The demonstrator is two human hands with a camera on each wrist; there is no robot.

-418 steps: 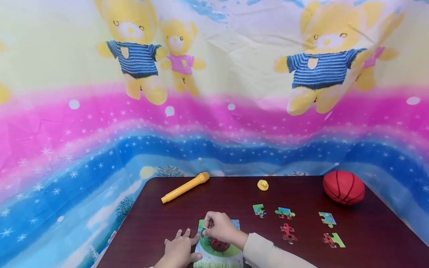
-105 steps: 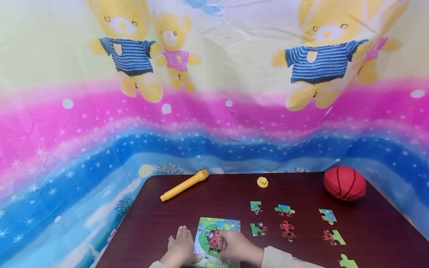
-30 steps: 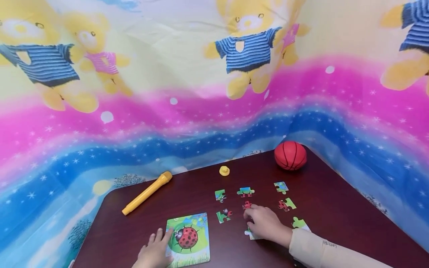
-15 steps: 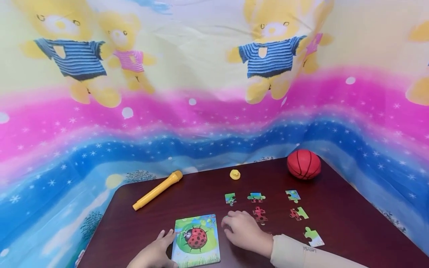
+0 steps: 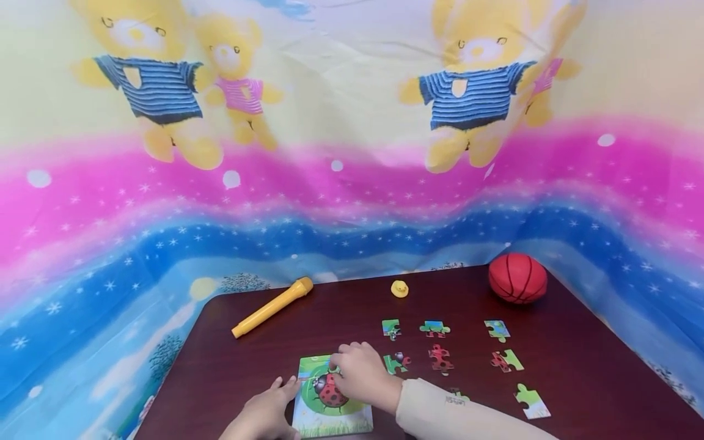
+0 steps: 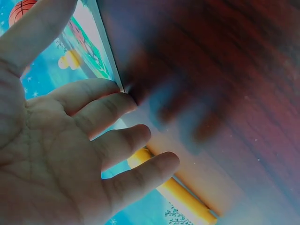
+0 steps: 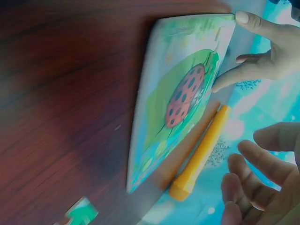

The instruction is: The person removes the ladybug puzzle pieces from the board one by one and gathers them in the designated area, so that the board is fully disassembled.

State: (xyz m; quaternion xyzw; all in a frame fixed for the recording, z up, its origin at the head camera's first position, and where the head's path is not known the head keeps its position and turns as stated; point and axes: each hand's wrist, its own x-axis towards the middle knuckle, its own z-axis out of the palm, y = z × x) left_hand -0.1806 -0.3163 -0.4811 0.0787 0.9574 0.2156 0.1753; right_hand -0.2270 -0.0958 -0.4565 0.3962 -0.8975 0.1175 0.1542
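A square ladybug puzzle board [image 5: 313, 425] lies flat on the dark table. My left hand [image 5: 263, 410] is at its left edge with extended fingers, index finger and thumb spread along the side; the left wrist view shows a bare palm and fingertips against the edge. Over the upper right of the board hovers my right hand [image 5: 363, 374], covering part of the picture. In the right wrist view its fingers [image 7: 262, 161] are loosely bent, with nothing between them. Several loose jigsaw pieces lie to the right, among them a red piece [image 5: 441, 358] and a green corner piece [image 5: 530, 400].
A yellow toy microphone [image 5: 272, 307] lies at the back left of the table [image 5: 341, 318]. Near the back edge sit a small yellow rubber duck [image 5: 399, 289] and a red toy basketball [image 5: 517, 278]. A printed bear curtain [image 5: 330, 232] hangs behind. My right sleeve partly hides one piece.
My right hand has come left from the loose pieces to above the board, leaving a piece in the lowest row. My left hand stays at the board's left edge. The head view has shifted.
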